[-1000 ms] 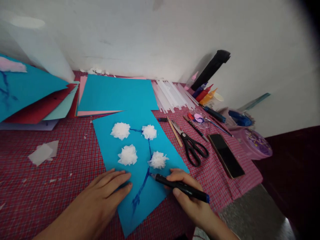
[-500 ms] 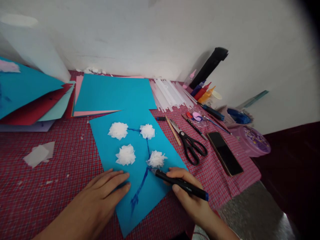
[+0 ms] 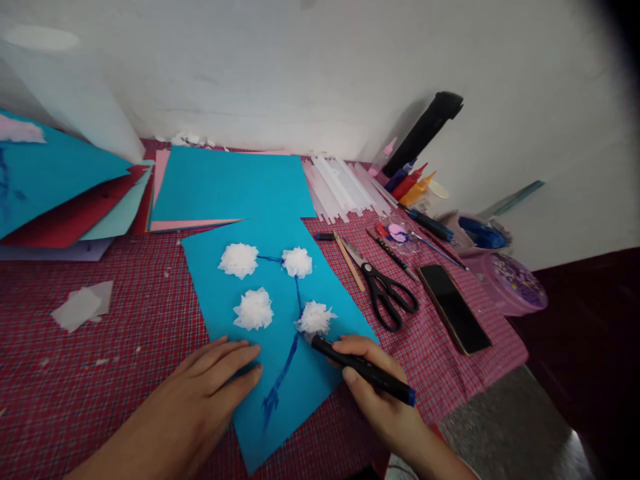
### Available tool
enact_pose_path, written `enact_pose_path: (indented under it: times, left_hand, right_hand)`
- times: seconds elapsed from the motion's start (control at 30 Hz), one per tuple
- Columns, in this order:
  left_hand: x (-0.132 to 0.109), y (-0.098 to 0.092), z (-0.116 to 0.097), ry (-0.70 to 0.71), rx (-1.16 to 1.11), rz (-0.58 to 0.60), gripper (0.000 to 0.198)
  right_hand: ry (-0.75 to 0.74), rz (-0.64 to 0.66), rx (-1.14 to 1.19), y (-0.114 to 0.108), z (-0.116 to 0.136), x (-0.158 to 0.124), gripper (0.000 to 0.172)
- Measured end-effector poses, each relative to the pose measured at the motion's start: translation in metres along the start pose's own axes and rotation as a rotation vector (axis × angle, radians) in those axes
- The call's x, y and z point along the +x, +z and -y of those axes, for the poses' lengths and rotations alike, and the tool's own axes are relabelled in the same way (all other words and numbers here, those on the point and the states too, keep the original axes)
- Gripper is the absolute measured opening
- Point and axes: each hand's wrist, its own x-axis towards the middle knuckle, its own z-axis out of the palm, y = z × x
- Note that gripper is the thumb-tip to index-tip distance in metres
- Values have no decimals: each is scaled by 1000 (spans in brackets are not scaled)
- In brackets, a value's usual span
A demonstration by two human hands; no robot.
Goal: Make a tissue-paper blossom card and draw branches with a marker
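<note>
Blue paper [image 3: 276, 348] bears 4 white puffs [image 3: 254, 309], left hand [image 3: 215, 380] flat atop, right hand [image 3: 384, 412] gripping marker [image 3: 397, 387].

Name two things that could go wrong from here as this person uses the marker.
1. The tip of the marker in the right hand is close beside a white puff, so ink might smear it.
2. The left hand lies over the left edge of the blue sheet; if it lifted, the sheet might slip.
</note>
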Motion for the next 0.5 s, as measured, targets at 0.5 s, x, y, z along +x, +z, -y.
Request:
enact_pose_path:
  times: [0.5]
  left_hand:
    - [1, -2, 5, 3, -12, -45, 50]
  right_hand:
    - [-20, 18, 9, 0, 3, 1, 25]
